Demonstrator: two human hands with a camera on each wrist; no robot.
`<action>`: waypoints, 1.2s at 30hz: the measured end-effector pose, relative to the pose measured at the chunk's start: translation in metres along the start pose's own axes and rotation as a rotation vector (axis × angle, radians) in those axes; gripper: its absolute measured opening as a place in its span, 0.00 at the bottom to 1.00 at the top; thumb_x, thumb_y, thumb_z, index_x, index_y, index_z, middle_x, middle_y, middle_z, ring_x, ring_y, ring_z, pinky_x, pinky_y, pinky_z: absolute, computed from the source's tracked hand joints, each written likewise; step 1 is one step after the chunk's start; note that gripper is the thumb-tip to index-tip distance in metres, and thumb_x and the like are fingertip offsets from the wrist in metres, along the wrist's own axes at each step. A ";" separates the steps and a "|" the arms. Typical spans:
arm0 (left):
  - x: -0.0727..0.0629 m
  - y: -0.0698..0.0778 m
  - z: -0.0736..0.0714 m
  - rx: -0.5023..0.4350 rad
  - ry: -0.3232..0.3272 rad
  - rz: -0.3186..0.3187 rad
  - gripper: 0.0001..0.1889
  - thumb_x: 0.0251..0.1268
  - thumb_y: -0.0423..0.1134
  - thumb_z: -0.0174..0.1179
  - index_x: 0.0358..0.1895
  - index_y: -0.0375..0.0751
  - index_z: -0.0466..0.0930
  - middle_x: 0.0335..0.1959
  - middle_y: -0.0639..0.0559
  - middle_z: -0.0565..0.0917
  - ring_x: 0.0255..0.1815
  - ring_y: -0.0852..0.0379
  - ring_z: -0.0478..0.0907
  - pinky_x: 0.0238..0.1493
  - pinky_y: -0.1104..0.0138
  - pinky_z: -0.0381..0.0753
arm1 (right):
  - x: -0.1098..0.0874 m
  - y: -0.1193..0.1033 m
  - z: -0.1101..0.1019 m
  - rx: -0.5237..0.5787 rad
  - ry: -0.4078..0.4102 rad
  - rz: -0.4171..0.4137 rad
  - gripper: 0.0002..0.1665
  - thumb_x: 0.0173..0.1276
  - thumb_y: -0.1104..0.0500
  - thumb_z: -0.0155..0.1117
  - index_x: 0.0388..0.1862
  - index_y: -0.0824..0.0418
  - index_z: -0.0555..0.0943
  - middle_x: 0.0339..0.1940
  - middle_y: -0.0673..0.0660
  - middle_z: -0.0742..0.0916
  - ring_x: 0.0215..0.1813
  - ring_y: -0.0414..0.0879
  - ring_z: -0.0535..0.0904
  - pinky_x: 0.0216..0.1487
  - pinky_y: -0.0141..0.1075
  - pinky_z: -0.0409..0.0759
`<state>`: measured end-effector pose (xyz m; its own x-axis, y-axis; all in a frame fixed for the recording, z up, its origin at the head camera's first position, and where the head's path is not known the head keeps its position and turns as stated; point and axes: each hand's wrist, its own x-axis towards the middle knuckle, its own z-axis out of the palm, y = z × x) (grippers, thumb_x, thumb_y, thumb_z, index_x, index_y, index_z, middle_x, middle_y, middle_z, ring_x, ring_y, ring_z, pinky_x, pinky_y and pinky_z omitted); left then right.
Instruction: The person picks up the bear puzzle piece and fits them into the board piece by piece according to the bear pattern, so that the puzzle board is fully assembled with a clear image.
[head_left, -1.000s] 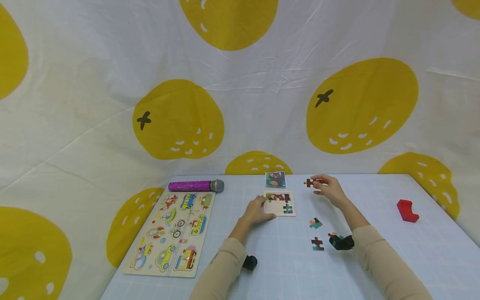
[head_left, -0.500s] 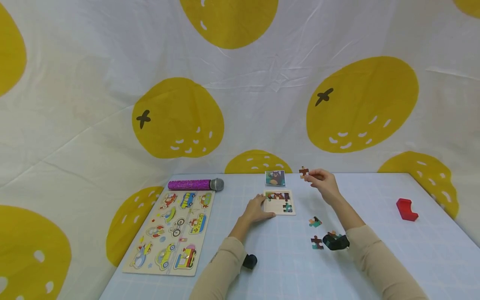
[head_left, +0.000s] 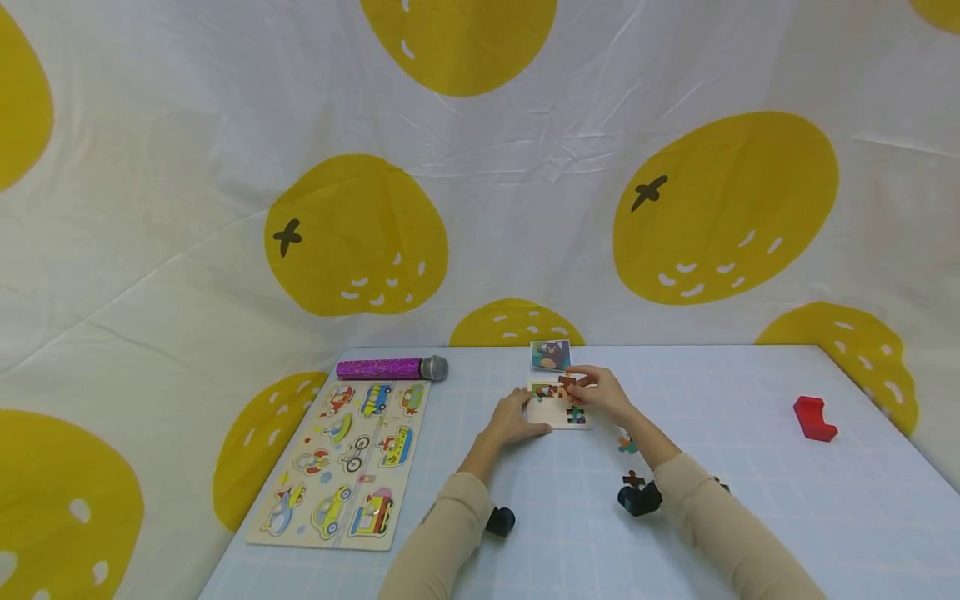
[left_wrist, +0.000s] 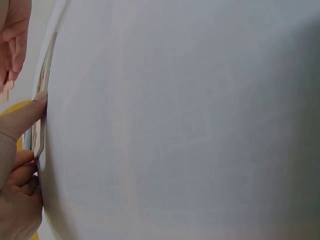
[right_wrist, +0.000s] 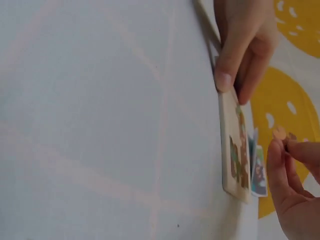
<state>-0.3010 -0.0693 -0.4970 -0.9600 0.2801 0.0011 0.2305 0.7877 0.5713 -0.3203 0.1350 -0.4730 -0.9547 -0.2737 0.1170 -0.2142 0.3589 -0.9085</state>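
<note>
In the head view my left hand holds the left side and front edge of a small wooden puzzle board. Its thumb lies along the board's front edge in the right wrist view. Between thumb and fingertips my right hand pinches a brown jigsaw piece, held just above the board's upper right part. The right wrist view shows that jigsaw piece raised clear of the board. Several pieces lie in the board, among them a teal one at lower right; the right fingers hide part of the top row.
Behind the board lies a bear picture card. Loose jigsaw pieces lie near my right forearm, partly covered. At left are a vehicle peg puzzle and a purple microphone; a red block sits far right.
My right hand has moved left with the jigsaw piece, from right of the board to over its upper right part. The piece has turned in the fingers. My left hand stays put.
</note>
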 end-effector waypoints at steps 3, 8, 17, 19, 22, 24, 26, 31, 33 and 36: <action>0.001 0.000 0.000 0.006 0.007 0.007 0.40 0.51 0.51 0.69 0.64 0.30 0.68 0.67 0.38 0.67 0.70 0.40 0.59 0.67 0.51 0.63 | 0.005 0.001 0.009 -0.101 -0.014 0.030 0.24 0.64 0.66 0.62 0.59 0.73 0.74 0.37 0.66 0.83 0.36 0.50 0.82 0.34 0.35 0.83; 0.001 -0.002 0.001 0.000 0.014 0.022 0.40 0.50 0.51 0.70 0.64 0.30 0.68 0.67 0.38 0.67 0.70 0.41 0.60 0.67 0.51 0.63 | 0.009 0.003 0.020 -0.241 0.002 -0.030 0.23 0.60 0.70 0.63 0.55 0.72 0.76 0.24 0.60 0.84 0.21 0.43 0.79 0.22 0.30 0.77; 0.002 -0.001 0.002 0.000 0.003 0.015 0.41 0.51 0.52 0.70 0.65 0.31 0.67 0.68 0.39 0.67 0.70 0.41 0.59 0.67 0.51 0.62 | 0.007 -0.002 0.031 -0.548 0.030 -0.090 0.22 0.58 0.64 0.67 0.52 0.71 0.80 0.28 0.59 0.83 0.29 0.47 0.74 0.29 0.37 0.73; 0.001 0.000 0.002 0.005 0.004 0.019 0.41 0.51 0.51 0.69 0.65 0.31 0.67 0.68 0.39 0.67 0.70 0.41 0.59 0.67 0.51 0.62 | 0.007 -0.001 0.031 -0.626 0.008 -0.110 0.22 0.59 0.61 0.67 0.52 0.71 0.80 0.36 0.63 0.84 0.39 0.53 0.76 0.40 0.44 0.74; 0.001 0.001 0.001 0.008 0.006 0.028 0.40 0.51 0.51 0.69 0.65 0.31 0.67 0.68 0.39 0.67 0.70 0.41 0.59 0.67 0.51 0.62 | 0.007 0.002 0.030 -0.720 -0.018 -0.156 0.20 0.61 0.58 0.67 0.51 0.67 0.82 0.50 0.67 0.81 0.50 0.62 0.73 0.50 0.53 0.71; 0.000 0.002 0.000 0.013 0.009 0.035 0.40 0.51 0.51 0.69 0.65 0.31 0.67 0.67 0.38 0.67 0.70 0.40 0.59 0.67 0.51 0.63 | 0.007 0.006 0.030 -0.744 -0.047 -0.194 0.19 0.63 0.57 0.65 0.50 0.67 0.82 0.53 0.67 0.80 0.52 0.65 0.72 0.52 0.56 0.71; 0.000 0.002 0.000 0.013 0.009 0.039 0.40 0.51 0.51 0.69 0.64 0.31 0.67 0.67 0.38 0.67 0.70 0.41 0.59 0.67 0.51 0.63 | 0.007 0.009 0.029 -0.752 -0.068 -0.232 0.18 0.64 0.58 0.64 0.49 0.67 0.82 0.54 0.66 0.80 0.51 0.66 0.72 0.50 0.57 0.74; -0.001 0.001 0.000 0.010 0.005 0.030 0.40 0.51 0.51 0.69 0.65 0.31 0.67 0.67 0.38 0.67 0.70 0.41 0.59 0.67 0.50 0.63 | 0.004 0.008 0.030 -0.774 -0.104 -0.288 0.19 0.63 0.57 0.65 0.49 0.69 0.82 0.52 0.64 0.82 0.51 0.63 0.73 0.47 0.58 0.75; -0.001 0.000 0.000 0.010 0.002 0.021 0.40 0.51 0.52 0.69 0.65 0.31 0.67 0.68 0.39 0.67 0.70 0.41 0.59 0.67 0.50 0.63 | 0.003 0.006 0.030 -0.787 -0.120 -0.290 0.18 0.62 0.57 0.66 0.48 0.68 0.83 0.52 0.63 0.82 0.50 0.62 0.73 0.45 0.57 0.75; -0.001 0.000 0.000 0.005 -0.002 0.013 0.41 0.52 0.52 0.69 0.65 0.32 0.67 0.68 0.39 0.66 0.70 0.41 0.59 0.67 0.51 0.63 | 0.002 0.002 0.030 -0.800 -0.143 -0.287 0.17 0.62 0.58 0.66 0.46 0.67 0.83 0.51 0.62 0.82 0.49 0.61 0.74 0.42 0.54 0.76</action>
<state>-0.3005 -0.0699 -0.4969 -0.9566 0.2915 0.0068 0.2438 0.7868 0.5670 -0.3167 0.1079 -0.4867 -0.8176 -0.5405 0.1985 -0.5758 0.7647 -0.2893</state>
